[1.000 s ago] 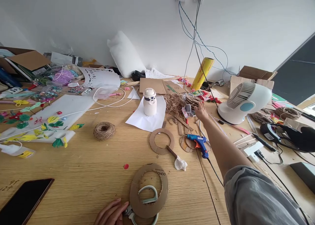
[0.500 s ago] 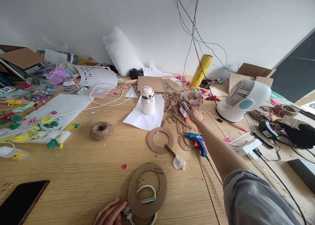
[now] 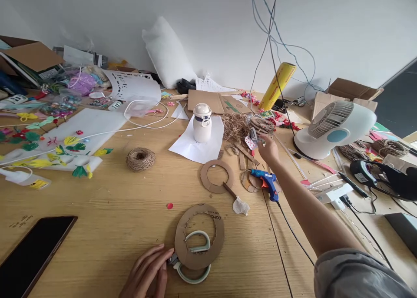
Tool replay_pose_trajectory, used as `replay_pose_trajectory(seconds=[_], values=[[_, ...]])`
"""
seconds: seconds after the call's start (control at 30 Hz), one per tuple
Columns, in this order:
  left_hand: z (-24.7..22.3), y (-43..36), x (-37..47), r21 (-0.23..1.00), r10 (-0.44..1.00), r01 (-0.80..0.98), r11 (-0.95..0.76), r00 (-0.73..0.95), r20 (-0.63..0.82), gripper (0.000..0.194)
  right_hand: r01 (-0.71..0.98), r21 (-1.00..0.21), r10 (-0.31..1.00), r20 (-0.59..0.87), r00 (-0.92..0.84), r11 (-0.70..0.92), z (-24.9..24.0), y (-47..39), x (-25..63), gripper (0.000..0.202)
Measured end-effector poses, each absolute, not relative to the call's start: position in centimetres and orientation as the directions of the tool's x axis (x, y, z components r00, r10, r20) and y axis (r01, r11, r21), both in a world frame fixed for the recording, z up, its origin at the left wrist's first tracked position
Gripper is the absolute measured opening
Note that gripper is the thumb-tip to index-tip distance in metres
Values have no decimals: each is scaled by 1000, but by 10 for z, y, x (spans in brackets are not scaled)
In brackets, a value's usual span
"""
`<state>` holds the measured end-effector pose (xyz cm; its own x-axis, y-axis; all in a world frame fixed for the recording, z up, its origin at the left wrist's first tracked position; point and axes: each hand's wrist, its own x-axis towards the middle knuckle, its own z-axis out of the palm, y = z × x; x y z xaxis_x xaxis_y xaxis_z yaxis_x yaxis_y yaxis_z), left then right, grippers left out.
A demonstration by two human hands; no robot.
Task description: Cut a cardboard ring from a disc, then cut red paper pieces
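My left hand (image 3: pixel 150 269) rests at the bottom of the table, fingers together, its tips on the metal part of the scissors (image 3: pixel 192 277). A large cardboard ring (image 3: pixel 182 241) lies over the scissors. Farther up, my right hand (image 3: pixel 269 149) reaches over the pile of brown twine (image 3: pixel 235 126), its fingers closed by a small patterned packet (image 3: pixel 250 142); what they hold is too small to make out. Below it are a blue glue gun (image 3: pixel 267 183) and cardboard strips (image 3: pixel 246 152). A smaller cardboard ring (image 3: pixel 206 178) lies left of the glue gun, a wooden stick touching it.
A white jar (image 3: pixel 202 126) stands on white paper (image 3: pixel 182 148). A twine coil (image 3: pixel 140 159) and a phone (image 3: pixel 35 254) are at left. At right are a white fan (image 3: pixel 342 128), a power strip (image 3: pixel 335 193) and cables. A yellow roll (image 3: pixel 276 87) leans at the back.
The view has shifted, so most things sit slightly higher and farther right. My right hand has turned and its fingers have drawn together by the packet. My left hand stays by the scissors.
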<state>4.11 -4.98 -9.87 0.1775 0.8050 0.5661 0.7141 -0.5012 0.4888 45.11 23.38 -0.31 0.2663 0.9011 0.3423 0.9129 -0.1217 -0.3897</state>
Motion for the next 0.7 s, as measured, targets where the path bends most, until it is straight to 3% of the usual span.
replay_pose_trajectory(seconds=[0.2,0.33,0.43,0.57,0.63,0.7], values=[[-73,-50,52,547,848,717,-432,116,517,39,862,-472,955,295,-42,184,0,133,384,26],[-51,-33,60,571,931,773,-278,69,360,34,807,-493,942,239,-234,325,-11,57,343,23],[-41,-15,68,507,978,850,-143,41,207,30,790,-493,931,216,-296,365,-27,21,321,22],[-37,1,78,410,995,908,-84,56,79,38,787,-508,937,184,-297,349,-45,2,305,26],[-38,4,81,430,997,900,-73,58,48,40,774,-543,945,181,-271,326,-50,-1,302,29],[-39,6,81,525,999,850,-42,32,29,45,755,-580,952,188,-242,306,-53,-3,302,30]])
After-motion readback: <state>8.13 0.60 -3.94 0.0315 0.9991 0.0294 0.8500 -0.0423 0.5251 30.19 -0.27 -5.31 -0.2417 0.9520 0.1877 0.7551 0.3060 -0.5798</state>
